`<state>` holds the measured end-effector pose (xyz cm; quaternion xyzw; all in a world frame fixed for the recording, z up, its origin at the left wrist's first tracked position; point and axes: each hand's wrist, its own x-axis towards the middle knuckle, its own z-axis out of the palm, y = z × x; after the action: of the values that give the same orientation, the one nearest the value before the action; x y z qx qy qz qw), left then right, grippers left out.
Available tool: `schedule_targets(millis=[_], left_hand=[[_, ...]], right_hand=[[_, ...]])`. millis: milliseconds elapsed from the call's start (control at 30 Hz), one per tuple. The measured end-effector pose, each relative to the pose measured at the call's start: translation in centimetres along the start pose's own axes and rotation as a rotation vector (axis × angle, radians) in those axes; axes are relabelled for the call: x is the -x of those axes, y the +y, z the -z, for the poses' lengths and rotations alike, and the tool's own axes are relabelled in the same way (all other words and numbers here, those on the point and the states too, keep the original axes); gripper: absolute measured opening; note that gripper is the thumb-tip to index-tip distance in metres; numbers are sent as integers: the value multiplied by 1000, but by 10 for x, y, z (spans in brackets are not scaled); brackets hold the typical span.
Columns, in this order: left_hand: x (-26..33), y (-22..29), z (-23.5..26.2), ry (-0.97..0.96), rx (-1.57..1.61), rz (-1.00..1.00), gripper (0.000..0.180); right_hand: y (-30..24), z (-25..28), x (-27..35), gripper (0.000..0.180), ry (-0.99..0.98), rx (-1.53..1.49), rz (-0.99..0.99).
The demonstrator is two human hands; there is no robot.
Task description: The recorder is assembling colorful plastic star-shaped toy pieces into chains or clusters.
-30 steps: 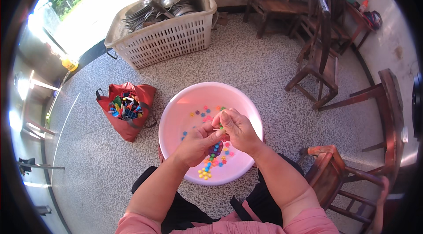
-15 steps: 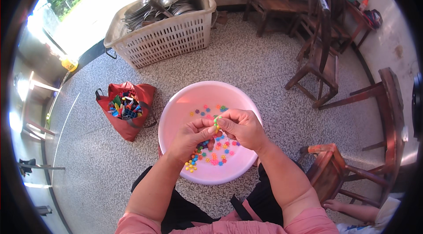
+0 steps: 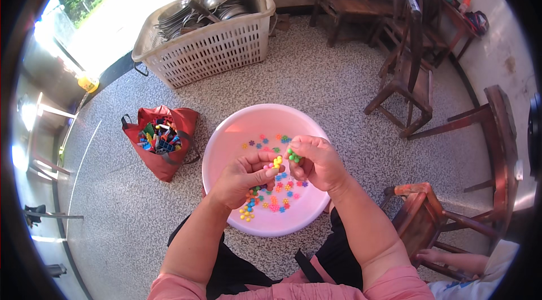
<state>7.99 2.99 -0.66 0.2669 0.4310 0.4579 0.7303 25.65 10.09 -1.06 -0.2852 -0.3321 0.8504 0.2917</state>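
Pinched in my left hand (image 3: 238, 180), a yellow flower piece (image 3: 276, 162) now sits apart from the green piece (image 3: 294, 155) my right hand (image 3: 319, 164) grips at its two o'clock, close together moments ago, leaving both separate above the pink tub (image 3: 224, 144).

Yellow knobbed piece (image 3: 277, 162), green knobbed piece (image 3: 293, 155), apart

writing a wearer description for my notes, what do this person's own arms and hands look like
The left hand and right hand are bare, with no gloves. The forearms are uncovered too, and no watch shows at either wrist. Short pink sleeves cover the upper arms.
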Motion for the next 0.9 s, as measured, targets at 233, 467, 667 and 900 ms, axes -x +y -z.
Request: schedule_targets(millis=[233, 467, 667, 900], left_hand=[[-5, -11, -1, 73, -93, -164, 31], [-8, -23, 6, 148, -292, -316, 19], [-2, -12, 4, 99, -304, -206, 15], [1, -2, 7, 137, 46, -15, 17]], right_hand=[[3, -3, -1, 20, 39, 197, -21], [18, -7, -4, 22, 17, 620, 115], [6, -4, -3, 19, -2, 546, -81], [0, -5, -1, 12, 69, -52, -66]])
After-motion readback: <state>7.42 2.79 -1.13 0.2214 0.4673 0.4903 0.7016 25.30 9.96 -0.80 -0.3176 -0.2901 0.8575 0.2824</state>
